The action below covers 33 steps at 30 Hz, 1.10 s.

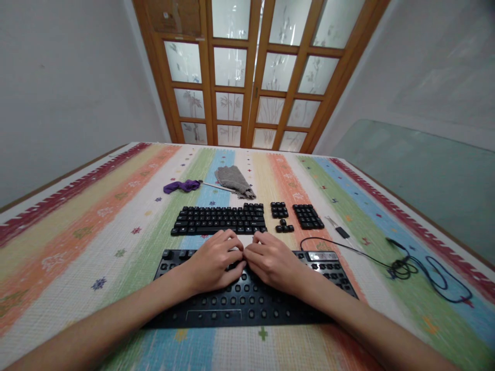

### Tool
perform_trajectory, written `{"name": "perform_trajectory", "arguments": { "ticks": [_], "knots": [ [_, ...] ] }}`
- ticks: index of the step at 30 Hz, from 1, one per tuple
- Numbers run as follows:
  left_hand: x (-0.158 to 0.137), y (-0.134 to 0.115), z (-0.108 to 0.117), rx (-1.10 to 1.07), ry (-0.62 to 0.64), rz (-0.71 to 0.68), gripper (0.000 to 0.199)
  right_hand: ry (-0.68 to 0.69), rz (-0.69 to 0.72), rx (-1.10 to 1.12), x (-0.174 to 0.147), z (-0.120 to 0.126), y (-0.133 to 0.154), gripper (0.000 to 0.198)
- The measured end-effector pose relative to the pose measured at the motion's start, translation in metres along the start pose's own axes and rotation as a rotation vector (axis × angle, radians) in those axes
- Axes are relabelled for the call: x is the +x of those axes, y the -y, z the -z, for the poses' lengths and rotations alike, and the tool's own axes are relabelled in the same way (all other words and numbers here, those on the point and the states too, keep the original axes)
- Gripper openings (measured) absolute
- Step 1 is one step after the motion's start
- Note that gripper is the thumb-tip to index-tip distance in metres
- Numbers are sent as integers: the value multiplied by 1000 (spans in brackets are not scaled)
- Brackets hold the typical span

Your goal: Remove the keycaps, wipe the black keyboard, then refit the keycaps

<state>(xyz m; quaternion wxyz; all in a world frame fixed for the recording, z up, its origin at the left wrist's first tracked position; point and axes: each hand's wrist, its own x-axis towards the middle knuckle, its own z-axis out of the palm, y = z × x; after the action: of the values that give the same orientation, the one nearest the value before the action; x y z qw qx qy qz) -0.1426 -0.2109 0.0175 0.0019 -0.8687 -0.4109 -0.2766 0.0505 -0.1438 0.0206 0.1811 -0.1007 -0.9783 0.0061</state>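
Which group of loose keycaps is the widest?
The leftmost keycap block; the small upper cluster, arrow cluster and number-pad block, all to its right, are clearly narrower.

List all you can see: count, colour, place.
Keyboard: 1, black, under both grips
Keycaps: 4 loose groups, black, beyond keyboard
Cable: 1, black, right
Wire tool: 1, black and silver, right of keycaps
Cloths: 2, grey and purple, beyond keycaps
Rod: 1, pale, between cloths
Tablecloth: 1, striped, beneath everything
Doors: count unclear, brown-framed, far end
Sheet: 1, brown, doors' upper left
Panel: 1, greenish, right
Walls: 2, greyish, both sides
Left grip, right grip: bare, at keyboard's upper middle
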Motion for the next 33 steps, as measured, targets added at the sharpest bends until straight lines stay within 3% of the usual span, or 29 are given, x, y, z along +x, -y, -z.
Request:
{"name": "perform_trajectory", "arguments": {
  "ticks": [11,20,26,33],
  "knots": [
    [-2,8,-2,-84,11,-54,16,82,-5,-56,1,4,4,23],
    [-6,10,-5,-221,-49,-44,15,99,-37,147,5,19,-12,22],
    [-7,11,-7,-221,-55,-37,15,-12,-132,61,19,25,-50,23],
    [-8,11,-8,-213,-63,-38,17,-50,-339,77,48,8,-105,15]
  ]
}}
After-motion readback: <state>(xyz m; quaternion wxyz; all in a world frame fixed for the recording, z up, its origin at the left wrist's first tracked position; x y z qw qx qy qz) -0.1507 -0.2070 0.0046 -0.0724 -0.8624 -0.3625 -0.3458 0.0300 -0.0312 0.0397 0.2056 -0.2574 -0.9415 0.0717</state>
